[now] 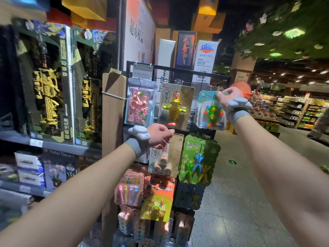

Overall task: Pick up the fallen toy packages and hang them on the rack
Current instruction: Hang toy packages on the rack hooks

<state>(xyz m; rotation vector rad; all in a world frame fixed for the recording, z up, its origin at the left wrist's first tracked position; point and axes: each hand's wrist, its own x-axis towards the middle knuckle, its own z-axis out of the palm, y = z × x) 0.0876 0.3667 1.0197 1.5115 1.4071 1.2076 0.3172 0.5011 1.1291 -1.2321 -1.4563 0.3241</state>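
Blister pack (202, 120) — glossy, clear (green toy (212, 113)) — pinched by right hand (229, 98).

Glossy plastic toy packages (176, 106), matt metal rack (178, 69).

Against the black rack (178, 68), the left pouch (140, 102) is showing pink beads, the middle card (175, 106) a yellow figure, the right package (211, 113) green and orange, the lower card (175, 154) beige.

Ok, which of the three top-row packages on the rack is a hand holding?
The rightmost one, the blister pack with the green toy: the right hand pinches its top corner. The pink pouch and the yellow robot card hang further left.
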